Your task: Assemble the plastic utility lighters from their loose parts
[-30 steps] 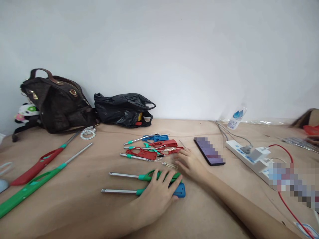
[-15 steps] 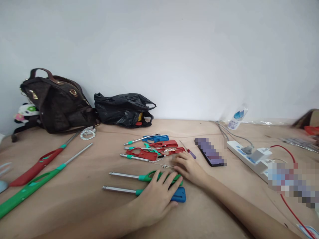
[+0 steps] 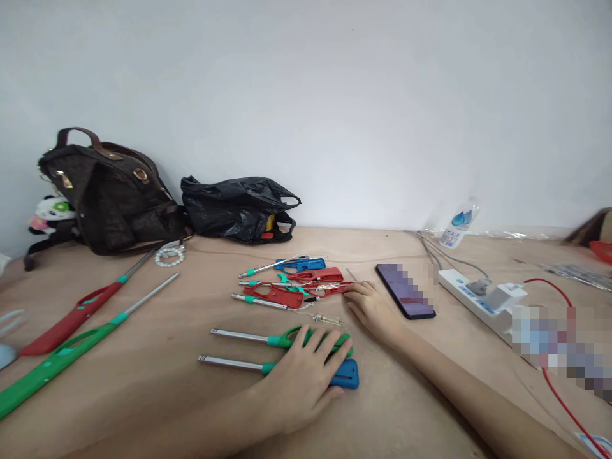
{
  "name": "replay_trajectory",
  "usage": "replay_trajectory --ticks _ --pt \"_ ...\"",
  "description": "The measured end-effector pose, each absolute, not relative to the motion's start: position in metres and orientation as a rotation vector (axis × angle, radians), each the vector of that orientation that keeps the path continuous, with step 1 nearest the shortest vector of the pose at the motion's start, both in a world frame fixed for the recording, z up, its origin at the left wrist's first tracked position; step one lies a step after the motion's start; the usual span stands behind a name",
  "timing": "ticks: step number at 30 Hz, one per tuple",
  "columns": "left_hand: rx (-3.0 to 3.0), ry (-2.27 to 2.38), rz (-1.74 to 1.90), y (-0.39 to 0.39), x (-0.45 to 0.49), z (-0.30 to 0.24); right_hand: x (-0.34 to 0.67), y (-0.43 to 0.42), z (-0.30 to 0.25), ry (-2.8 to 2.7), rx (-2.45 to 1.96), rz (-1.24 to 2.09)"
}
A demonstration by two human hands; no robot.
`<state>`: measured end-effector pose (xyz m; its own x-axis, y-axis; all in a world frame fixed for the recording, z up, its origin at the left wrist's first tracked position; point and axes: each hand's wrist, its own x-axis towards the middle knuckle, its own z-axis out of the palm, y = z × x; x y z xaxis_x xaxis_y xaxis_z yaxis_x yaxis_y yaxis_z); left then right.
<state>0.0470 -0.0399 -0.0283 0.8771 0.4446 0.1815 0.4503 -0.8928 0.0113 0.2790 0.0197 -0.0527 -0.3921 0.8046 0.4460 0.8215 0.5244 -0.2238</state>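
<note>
My left hand (image 3: pixel 301 376) lies flat with spread fingers over a green stick lighter (image 3: pixel 344 344) and a blue stick lighter (image 3: pixel 348 375), whose metal tubes point left. Beyond it, my right hand (image 3: pixel 375 310) is open, fingers stretched leftward and slightly bent, by the end of a red lighter shell. It covers a screwdriver's handle; only the thin shaft (image 3: pixel 352 275) shows. Opened lighters lie left of that hand: a blue shell (image 3: pixel 306 265), a red shell (image 3: pixel 275 294) and another red one (image 3: pixel 322 275), with tubes and wires. A small clear part with wire (image 3: pixel 327 319) sits nearer.
At left lie a long red lighter (image 3: pixel 79 322) and a long green lighter (image 3: pixel 62 363). A dark bag (image 3: pixel 119 204), a black plastic bag (image 3: pixel 234 207) and a bead bracelet (image 3: pixel 169 257) are behind. At right are a phone (image 3: pixel 404 290), a power strip (image 3: pixel 473 299) and a bottle (image 3: pixel 459 226).
My right hand has shifted slightly right and away from the small clear part, now covering the screwdriver's handle. My left hand stays on the two lighters.
</note>
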Motion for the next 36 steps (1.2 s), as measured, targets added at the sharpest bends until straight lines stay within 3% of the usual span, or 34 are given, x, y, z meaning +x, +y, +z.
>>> replay_trajectory --ticks 17,36 --pt "-3.037 -0.716 -0.262 -0.04 0.047 -0.027 0.29 0.029 -0.051 -1.513 -1.33 0.509" --pt "-3.137 -0.707 -0.457 -0.034 0.046 -0.019 0.302 0.004 -0.006 -1.832 -1.16 0.514"
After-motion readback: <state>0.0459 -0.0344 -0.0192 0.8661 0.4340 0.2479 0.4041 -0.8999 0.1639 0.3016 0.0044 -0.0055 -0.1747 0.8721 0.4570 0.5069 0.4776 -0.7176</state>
